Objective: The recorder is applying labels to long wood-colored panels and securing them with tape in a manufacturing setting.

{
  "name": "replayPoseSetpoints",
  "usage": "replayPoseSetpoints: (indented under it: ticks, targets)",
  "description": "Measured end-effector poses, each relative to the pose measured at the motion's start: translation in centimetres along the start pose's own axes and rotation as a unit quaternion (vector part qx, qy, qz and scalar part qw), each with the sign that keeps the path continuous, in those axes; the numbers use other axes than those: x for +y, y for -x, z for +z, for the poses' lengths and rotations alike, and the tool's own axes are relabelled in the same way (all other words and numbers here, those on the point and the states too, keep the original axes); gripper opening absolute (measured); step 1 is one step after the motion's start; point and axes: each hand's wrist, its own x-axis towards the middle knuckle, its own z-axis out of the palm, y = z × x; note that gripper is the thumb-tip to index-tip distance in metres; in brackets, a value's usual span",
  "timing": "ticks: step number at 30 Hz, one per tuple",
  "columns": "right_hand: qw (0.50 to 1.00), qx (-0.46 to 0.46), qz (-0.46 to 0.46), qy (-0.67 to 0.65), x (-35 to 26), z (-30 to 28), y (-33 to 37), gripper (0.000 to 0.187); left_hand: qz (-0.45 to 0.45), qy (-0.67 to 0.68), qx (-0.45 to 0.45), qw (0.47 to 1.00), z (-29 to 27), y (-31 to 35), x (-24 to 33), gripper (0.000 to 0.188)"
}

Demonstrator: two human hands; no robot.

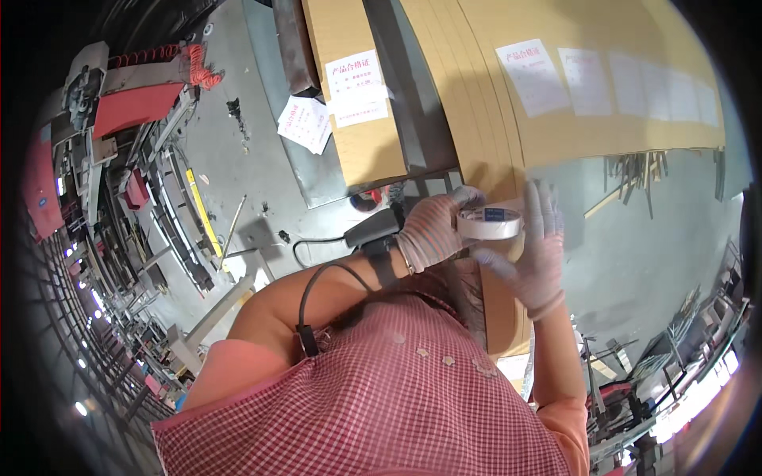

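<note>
"What's closest to you?"

"My red-and-white checked apron (357, 397), spreading up from the bottom, with salmon sleeves (246, 366) out at both sides."

"And the hands?"

"Both gloved! My left hand (432, 230), in a thin striped glove, is gripping the left edge of a white tape roll (490, 230). A dark strapped device (373, 230) sits at that wrist, a black cable (305, 297) looping from it along my forearm."

"The right one?"

"Open, fingers stretched up and thumb spread. My right hand (541, 246) is just beside the roll's right side; whether it touches, I can't tell."

"So where's the roll exactly?"

"Between my two hands, in front of my chest, over the brown cardboard (476, 103). Farther up that cardboard runs a row of white sheets (533, 78), the nearer ones showing red print."

"And to the left?"

"A narrower brown board (369, 163) with another white sheet (355, 87) on it, and loose papers (305, 124) beside it on a grey surface (325, 186)."

"Beyond?"

"Grey floor! Thin strips (635, 174) lie piled at the right; far left, a machine (87, 83) with a coiled orange-red hose (205, 70)."
</note>
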Motion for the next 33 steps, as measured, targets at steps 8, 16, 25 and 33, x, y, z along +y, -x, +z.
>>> replayPoseSetpoints:
  ticks: [8, 16, 25, 33]
  targets:
    - [0.927, -0.338, 0.165, 0.007, 1.0, -6.4, -7.0, 0.026, -0.048, -0.166, -0.034, 0.984, 0.2, -0.5, -0.5, 0.045]
    - [0.946, -0.156, 0.280, -0.047, 10.6, 2.0, -2.0, 0.024, 0.017, -0.121, -0.014, 0.992, 0.1, -1.0, -1.6, 0.042]
    - [0.939, -0.280, 0.171, -0.100, 6.7, -4.2, 5.4, 0.046, -0.164, 0.031, -0.012, 0.986, 3.9, 4.0, -0.1, 0.054]
    - [0.906, -0.402, 0.043, -0.122, 2.9, -7.4, 2.3, 0.042, -0.100, 0.192, -0.101, 0.971, 3.3, 6.9, -1.5, 0.037]
